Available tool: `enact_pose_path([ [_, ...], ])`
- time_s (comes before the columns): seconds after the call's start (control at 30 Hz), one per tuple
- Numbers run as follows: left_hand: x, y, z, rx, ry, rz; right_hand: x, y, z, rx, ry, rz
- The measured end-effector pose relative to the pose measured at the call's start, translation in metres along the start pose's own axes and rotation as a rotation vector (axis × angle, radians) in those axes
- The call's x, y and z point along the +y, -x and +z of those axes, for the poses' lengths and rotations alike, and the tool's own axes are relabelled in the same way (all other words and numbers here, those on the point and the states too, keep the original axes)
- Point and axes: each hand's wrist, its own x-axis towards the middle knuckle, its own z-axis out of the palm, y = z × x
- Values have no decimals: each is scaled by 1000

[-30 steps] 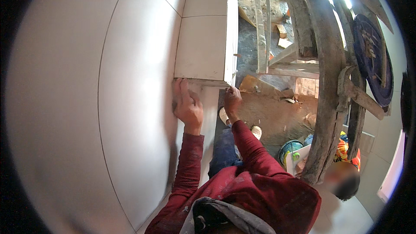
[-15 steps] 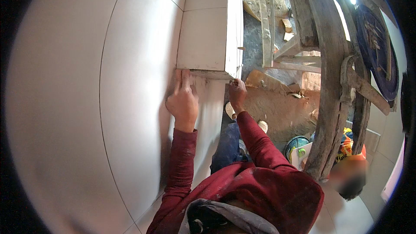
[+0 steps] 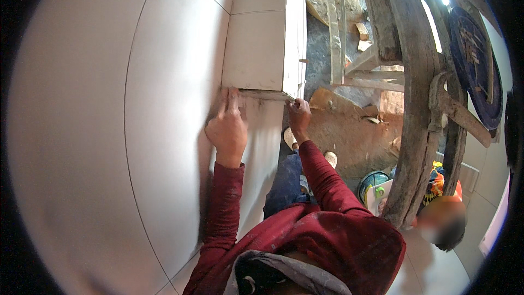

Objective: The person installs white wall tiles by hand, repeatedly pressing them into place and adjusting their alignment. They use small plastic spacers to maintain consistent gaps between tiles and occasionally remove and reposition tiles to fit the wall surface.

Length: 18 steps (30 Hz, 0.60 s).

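Ledge (image 3: 255, 52), white-tiled, runs away from you in upper mid view, long side to the wall (image 3: 169, 114); its near edge is at your fingertips. Your L hand (image 3: 227, 128): unclenched, two fingers straight, tips on that edge at the wall side, others bent. Your R hand (image 3: 298, 116): fingers curled in at ledge's outer corner; can't tell whether they grip it or smth small. Farther R, below: brown floor (image 3: 357, 142) w/ your shoes (image 3: 331, 159). Then timber post (image 3: 416, 93); blue disc (image 3: 469, 71) far R. Bucket (image 3: 371, 182), green, low R; co-worker (image 3: 439, 216) near it, partly behind timber.
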Motion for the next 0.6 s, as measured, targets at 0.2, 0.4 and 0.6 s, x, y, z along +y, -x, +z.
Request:
enact_pose_path([
  [0.2, 1, -1, -2, -29, -1, -7, -60, 5, -48, 273, -109, -263],
  [0.4, -4, -4, 4, 54, 21, 34, -158, -24, -110, 219, -120, -703],
  [0.6, -6, -5, 5, 30, 15, 47, -161, -38, -112, 171, -123, -837],
])
